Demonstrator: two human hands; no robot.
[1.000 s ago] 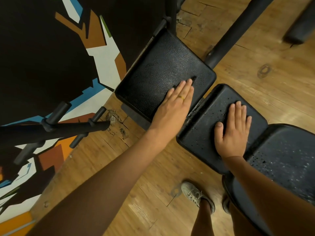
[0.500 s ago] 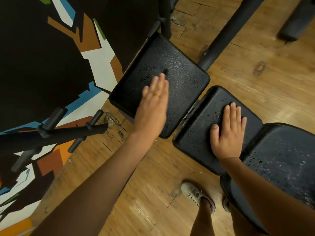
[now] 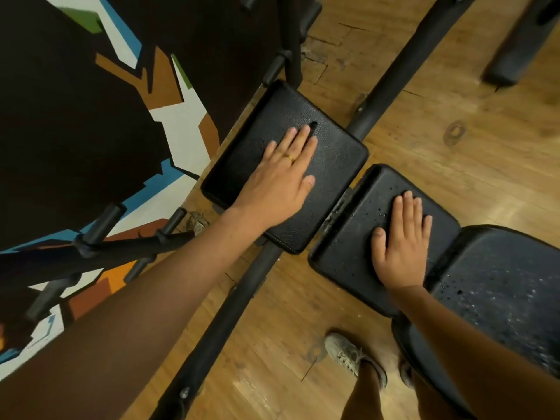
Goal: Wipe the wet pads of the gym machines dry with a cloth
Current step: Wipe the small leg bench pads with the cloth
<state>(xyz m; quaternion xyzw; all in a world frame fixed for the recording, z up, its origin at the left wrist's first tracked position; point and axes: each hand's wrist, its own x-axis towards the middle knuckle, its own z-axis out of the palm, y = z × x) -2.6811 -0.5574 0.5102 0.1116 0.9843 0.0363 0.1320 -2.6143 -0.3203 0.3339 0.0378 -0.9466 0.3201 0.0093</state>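
Head view, looking down: left hand [image 3: 280, 180] laid flat, fingers spread, grip wide and empty, palm pressed on the upper pad [image 3: 333, 165], a black pebbled square near the painted wall [image 3: 91, 116]. Right hand [image 3: 401, 244] likewise flat and open, holding nothing, resting on the middle pad [image 3: 357, 237], just beside the first and touching neither it nor the left hand. Water beads scattered over the middle pad and, more thickly, over the seat pad [image 3: 500, 292] at lower right. Cloth nowhere in view. Black frame tube [image 3: 218, 322] running diagonally beneath the pads over the wooden floor [image 3: 454, 177]; one shoe [image 3: 351, 356] below. Judged handling: pads fixed to the frame, firm under the cover with slight give, slick while wet, not fragile, so no need to lift or grasp; better steadied with a flat palm and wiped in strokes toward an edge, with seams and corners likely to trap droplets.
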